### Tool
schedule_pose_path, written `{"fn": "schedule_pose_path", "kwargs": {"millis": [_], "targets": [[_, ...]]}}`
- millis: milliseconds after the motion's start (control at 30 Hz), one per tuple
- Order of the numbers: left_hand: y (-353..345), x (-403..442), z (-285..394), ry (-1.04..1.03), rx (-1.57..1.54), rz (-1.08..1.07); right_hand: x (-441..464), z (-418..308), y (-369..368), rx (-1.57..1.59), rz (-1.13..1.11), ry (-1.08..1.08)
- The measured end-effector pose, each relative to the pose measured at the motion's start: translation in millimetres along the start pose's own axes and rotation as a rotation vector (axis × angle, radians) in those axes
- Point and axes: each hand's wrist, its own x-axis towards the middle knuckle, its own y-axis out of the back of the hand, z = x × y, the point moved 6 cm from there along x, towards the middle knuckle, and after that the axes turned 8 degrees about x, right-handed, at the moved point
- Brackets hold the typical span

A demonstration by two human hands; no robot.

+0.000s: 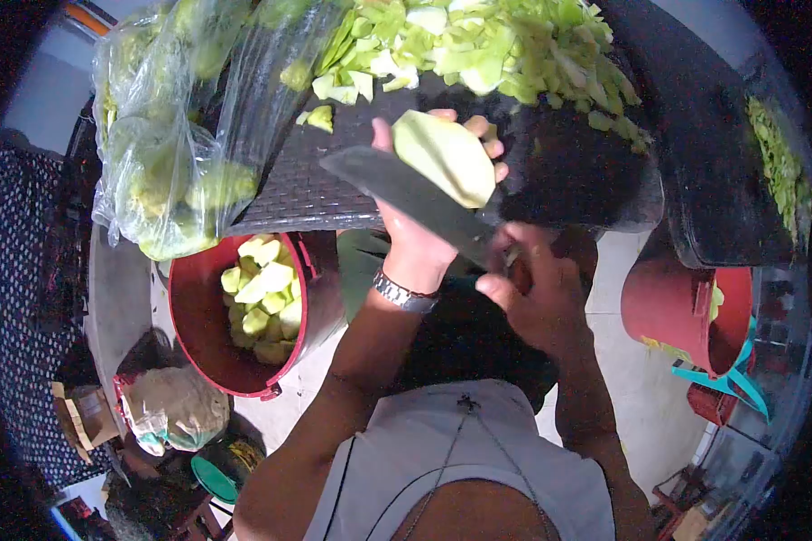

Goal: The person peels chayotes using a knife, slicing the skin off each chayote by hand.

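Note:
My left hand [417,245], palm up with a metal watch on the wrist, holds a peeled, pale green fruit or vegetable [447,158]. Its exact kind I cannot make out. In my right hand [543,293] is the handle of a large knife [404,191]. The broad dark blade points up and left, passing in front of the pale piece and my left palm; whether it touches the piece I cannot tell. Both hands are at the near edge of a dark woven tabletop [334,185]. Green peelings [514,50] lie heaped beyond them.
A clear plastic bag [176,153] of green produce hangs over the table's left edge. Below stands a red bucket [194,338] with peeled pieces [263,298]. Another red bucket [663,302] is at right, beside a dark surface [713,162] with more peelings. A stuffed sack [176,406] sits lower left.

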Motion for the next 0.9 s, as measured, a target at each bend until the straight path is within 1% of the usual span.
{"fn": "schedule_pose_path", "kwargs": {"millis": [33,100,200,300,400,500,533,600,733,833,867,900], "targets": [[6,0,0,-0.008,0.073,0.021,0,0,-3,0.006,-0.038,-0.039],[4,1,2,-0.045,0.129,-0.015,-4,3,-10,0.021,-0.114,-0.123],[6,4,-1,-0.023,-0.011,-0.169,-5,0,-10,0.003,0.029,0.018],[6,2,-2,-0.060,0.020,-0.132,-4,0,-13,0.002,0.075,0.080],[1,-5,-4,-0.103,0.173,0.049,-1,1,-14,0.037,0.034,0.034],[-3,-10,-16,-0.128,0.190,0.038,5,-1,-14,0.102,0.062,0.090],[-1,-13,-16,-0.150,0.243,0.081,6,1,-15,0.077,0.061,0.067],[0,-15,-16,-0.200,0.259,0.082,9,6,-17,0.024,0.061,0.025],[0,-20,-17,-0.280,0.199,0.179,11,10,-19,-0.031,0.119,0.102],[-7,-24,-21,-0.345,0.259,0.191,16,10,-18,-0.068,0.193,0.188],[0,-19,-22,-0.365,0.212,0.165,19,10,-17,-0.069,0.193,0.196],[3,-19,-22,-0.346,0.225,0.164,20,11,-16,-0.063,0.189,0.193]]}}
